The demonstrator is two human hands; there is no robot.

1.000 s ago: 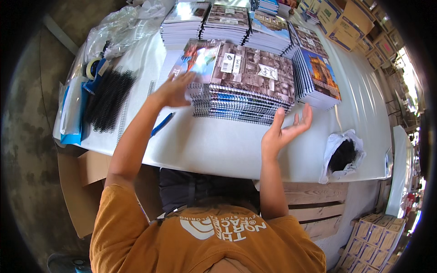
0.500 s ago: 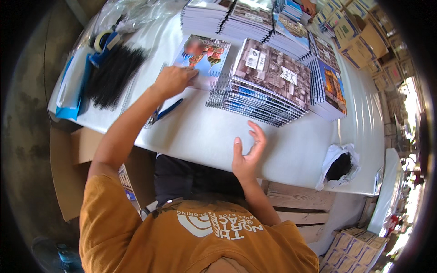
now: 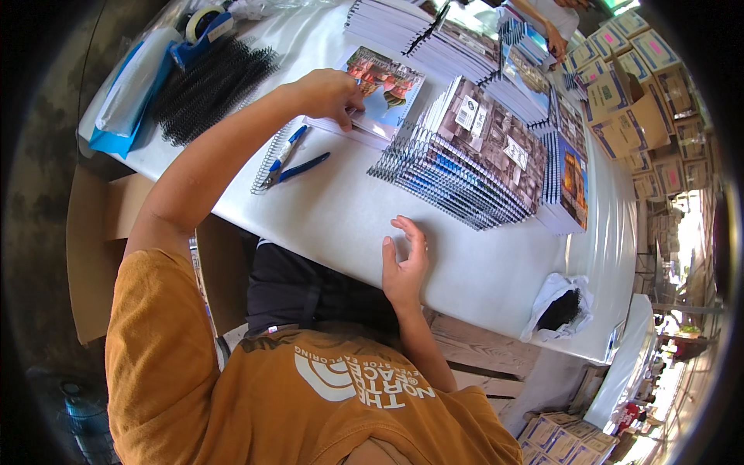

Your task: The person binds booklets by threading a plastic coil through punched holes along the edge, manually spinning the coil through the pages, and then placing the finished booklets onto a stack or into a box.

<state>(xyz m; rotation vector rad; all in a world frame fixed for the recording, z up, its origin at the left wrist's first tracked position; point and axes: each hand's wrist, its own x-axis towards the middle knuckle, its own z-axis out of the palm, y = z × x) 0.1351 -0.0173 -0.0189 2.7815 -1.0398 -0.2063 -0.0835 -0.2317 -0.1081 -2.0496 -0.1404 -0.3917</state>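
Observation:
My left hand [image 3: 332, 97] is on a notebook [image 3: 391, 89] with a colourful domed-building cover. Its fingers are curled and the thumb is bent down at the notebook's near left edge; the fingertips are partly hidden. My right hand [image 3: 407, 263] hovers by the table's near edge, fingers loosely apart, holding nothing. Just beyond it stands a tall stack of spiral-bound notebooks [image 3: 496, 143] with grey photo covers, their wire coils facing me. Blue-handled pliers [image 3: 304, 167] lie left of that stack, over a pale wire coil [image 3: 262, 167].
Black spiral coils [image 3: 213, 89] lie in a heap at left, beside a tape dispenser [image 3: 203, 35] and a blue-and-white package [image 3: 136, 85]. More bound stacks [image 3: 457, 46] fill the back. A white bag of black coils [image 3: 559, 310] sits at the right edge. Another person's hand [image 3: 556, 43] shows far back.
My left hand has gone from lying flatter on the notebook to curled fingers with the thumb down. My right hand has drawn slightly back toward me. The view has shifted and tilted.

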